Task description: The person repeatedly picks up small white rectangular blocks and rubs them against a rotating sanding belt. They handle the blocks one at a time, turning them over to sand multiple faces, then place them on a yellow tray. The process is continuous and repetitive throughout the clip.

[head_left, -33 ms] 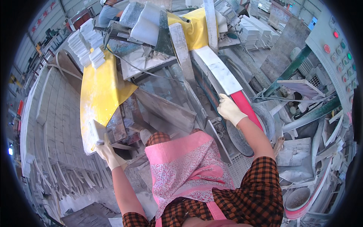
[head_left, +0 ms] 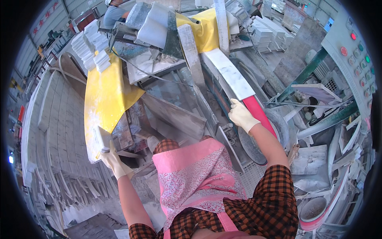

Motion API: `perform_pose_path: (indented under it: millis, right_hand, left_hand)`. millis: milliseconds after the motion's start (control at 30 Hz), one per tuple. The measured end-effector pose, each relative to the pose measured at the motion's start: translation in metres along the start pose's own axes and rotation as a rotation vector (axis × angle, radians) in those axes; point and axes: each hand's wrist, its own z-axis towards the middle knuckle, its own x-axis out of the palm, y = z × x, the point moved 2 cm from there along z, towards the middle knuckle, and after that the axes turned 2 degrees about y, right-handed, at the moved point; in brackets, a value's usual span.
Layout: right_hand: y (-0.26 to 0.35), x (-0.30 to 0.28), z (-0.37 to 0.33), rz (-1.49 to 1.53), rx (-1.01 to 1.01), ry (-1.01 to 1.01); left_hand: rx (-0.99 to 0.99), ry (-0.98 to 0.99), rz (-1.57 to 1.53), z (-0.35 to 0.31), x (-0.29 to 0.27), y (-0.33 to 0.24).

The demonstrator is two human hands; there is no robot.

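While both gloved hands grip, the head view shows the left hand (head_left: 113,159) closed on the near corner of a pale slab (head_left: 101,137) at the edge of the yellow-covered bench (head_left: 105,95); the right hand (head_left: 240,115) is wrapped around the long white stone strip (head_left: 230,75) where it meets the red rail (head_left: 258,113); against the earlier frame, nothing has visibly shifted; both holds look unchanged, so the work appears paused mid-grip.

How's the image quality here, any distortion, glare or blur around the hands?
In the head view, fisheye bending curves straight edges near the dark rim; daylight is bright and even, with mild glare on the white stone strip and yellow sheet; both gloved hands, left hand and right hand, look sharp, without motion blur.
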Motion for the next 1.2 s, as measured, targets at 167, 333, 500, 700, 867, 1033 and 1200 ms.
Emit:
perform_pose_path:
  millis: [167,333,500,700,867,1033,1200]
  right_hand:
    - [0.000,0.004,0.000,-0.003,-0.006,-0.029]
    - [-0.001,0.007,0.001,-0.007,-0.010,-0.029]
    - [0.000,0.006,0.001,-0.008,-0.006,-0.014]
    - [0.000,0.005,0.002,-0.020,0.000,0.010]
    - [0.000,0.006,0.002,-0.026,-0.001,-0.022]
    - [0.000,0.003,0.002,-0.025,0.002,0.035]
    - [0.001,0.001,0.002,-0.032,0.010,0.031]
  left_hand:
    - [-0.034,0.030,0.007,0.005,0.004,0.010]
    - [0.028,-0.018,-0.019,0.008,0.010,0.020]
    - [-0.022,0.042,-0.031,0.004,0.004,0.011]
    - [-0.065,0.077,0.027,0.002,0.000,0.001]
    - [-0.026,0.051,-0.037,0.004,0.003,0.005]
    - [-0.028,0.059,-0.030,0.001,0.002,0.002]
    - [-0.016,0.061,-0.050,-0.001,-0.001,-0.002]
